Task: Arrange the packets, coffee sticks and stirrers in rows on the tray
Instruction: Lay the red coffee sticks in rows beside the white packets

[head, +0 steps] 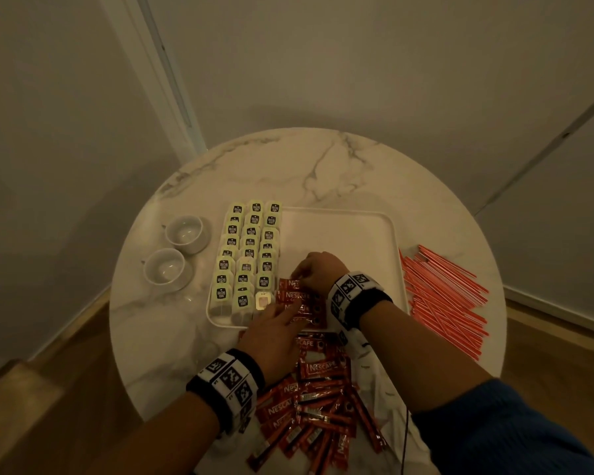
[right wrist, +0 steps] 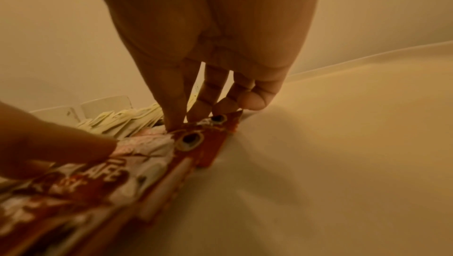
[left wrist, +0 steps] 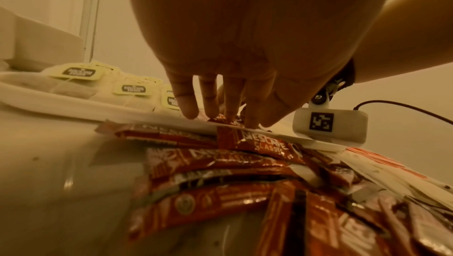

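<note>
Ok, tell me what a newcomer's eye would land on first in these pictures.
Probably the green-tagged tea packets, in three neat rows down the left of the white tray. Next, both hands meeting at the tray's near edge: the left hand and right hand press fingertips on a short row of red coffee sticks. A loose heap of sticks lies nearer; orange stirrers lie right of the tray.

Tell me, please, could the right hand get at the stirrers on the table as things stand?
Probably yes: the stirrers lie uncovered just right of the tray, with nothing between; but the right hand is busy on the coffee sticks.
</note>
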### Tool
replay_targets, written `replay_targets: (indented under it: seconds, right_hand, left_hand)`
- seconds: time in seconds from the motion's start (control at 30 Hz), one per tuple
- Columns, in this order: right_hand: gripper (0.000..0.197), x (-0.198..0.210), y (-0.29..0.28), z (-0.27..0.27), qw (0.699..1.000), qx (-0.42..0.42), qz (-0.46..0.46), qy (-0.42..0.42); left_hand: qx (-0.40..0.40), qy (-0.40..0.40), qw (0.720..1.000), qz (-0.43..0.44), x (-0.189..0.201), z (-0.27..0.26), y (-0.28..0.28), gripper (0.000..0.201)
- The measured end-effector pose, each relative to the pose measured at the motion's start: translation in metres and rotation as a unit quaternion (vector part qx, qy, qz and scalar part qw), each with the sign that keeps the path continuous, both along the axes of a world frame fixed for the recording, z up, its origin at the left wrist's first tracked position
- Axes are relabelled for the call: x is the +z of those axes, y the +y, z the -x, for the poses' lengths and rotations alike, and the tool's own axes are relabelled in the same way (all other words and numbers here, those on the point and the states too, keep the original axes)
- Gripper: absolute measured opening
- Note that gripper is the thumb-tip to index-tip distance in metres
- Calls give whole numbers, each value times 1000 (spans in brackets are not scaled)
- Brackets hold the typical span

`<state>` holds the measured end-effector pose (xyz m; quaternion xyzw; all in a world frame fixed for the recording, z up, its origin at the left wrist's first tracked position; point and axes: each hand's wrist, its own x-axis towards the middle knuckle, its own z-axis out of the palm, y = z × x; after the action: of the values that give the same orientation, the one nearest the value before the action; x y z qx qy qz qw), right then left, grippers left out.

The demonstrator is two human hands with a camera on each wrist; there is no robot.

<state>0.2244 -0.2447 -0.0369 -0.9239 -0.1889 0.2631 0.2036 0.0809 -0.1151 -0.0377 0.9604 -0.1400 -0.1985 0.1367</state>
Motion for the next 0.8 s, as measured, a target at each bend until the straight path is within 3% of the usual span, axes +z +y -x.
replay_targets:
  seconds: [0.47, 0.67, 0.8]
  right_hand:
    - [20, 4, 0, 4, 1000, -1, -5, -5]
    - [23, 22, -18, 16, 992, -95, -79, -39]
    - [18, 38, -40, 56, 986, -110, -114, -48]
  left_hand:
    - [7, -2, 1000, 14, -3, 2, 2, 54]
    - [20, -89, 989, 114, 2, 8, 9, 41]
    - [-17, -112, 989, 98, -5, 16, 8, 36]
